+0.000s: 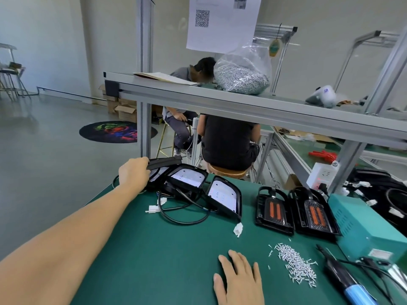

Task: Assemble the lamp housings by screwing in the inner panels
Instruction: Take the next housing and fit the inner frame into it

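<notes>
Head view: left hand (134, 172) gripping black plastic lamp housing (164, 162) at green mat's (154, 249) far-left edge.
Perhaps three white-panelled housings there, two orange-lensed housings (295, 211) right; right hand (239, 280) flat, fingers spread, beside silver screw pile (296, 266).

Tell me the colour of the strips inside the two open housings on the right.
Orange strips, set in black housings; head view.

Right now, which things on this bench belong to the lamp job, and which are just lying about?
For the job:
lamp housings at the far left, one gripped by the left hand
panels with orange strips
loose screws
electric screwdriver

Lying about:
bag of screws on the shelf
power strip
teal box
</notes>
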Tool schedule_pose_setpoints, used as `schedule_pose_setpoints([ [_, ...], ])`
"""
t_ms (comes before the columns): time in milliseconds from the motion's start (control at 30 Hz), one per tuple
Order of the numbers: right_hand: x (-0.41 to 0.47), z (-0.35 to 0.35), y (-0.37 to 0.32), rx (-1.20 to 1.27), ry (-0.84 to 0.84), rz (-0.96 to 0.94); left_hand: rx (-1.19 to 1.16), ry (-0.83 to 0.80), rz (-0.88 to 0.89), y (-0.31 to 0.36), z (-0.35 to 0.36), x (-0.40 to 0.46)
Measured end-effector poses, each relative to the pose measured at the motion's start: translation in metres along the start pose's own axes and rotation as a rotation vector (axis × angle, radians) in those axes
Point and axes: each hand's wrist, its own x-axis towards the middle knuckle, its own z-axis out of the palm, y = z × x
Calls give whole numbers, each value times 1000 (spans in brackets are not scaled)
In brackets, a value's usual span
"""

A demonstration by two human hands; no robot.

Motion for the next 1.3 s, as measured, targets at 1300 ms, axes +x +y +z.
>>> schedule_pose_setpoints([
  [1300,35,-19,3,1062,-180,378,-133,238,694,102,-2,-260],
])
